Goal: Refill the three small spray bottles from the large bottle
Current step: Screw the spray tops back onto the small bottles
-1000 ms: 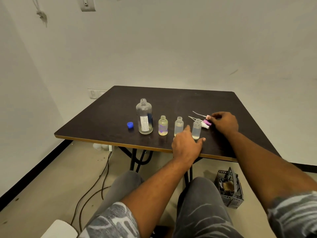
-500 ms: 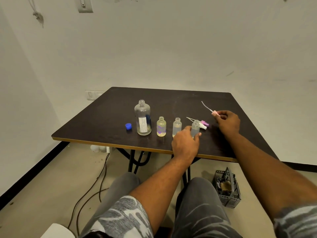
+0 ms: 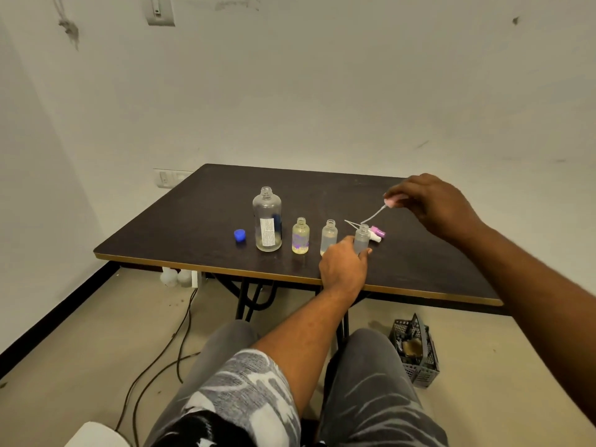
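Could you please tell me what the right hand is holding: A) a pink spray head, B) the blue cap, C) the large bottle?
A: the right hand pinches a pink spray head, its tube slanting down toward the small bottle that the left hand grips.

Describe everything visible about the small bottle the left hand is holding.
The rightmost small bottle is clear plastic, uncapped, threaded neck open, upright on the table near its front edge. The left hand grips its lower body, hiding the base; liquid level unreadable. The dip tube of a spray pump hangs at its mouth.
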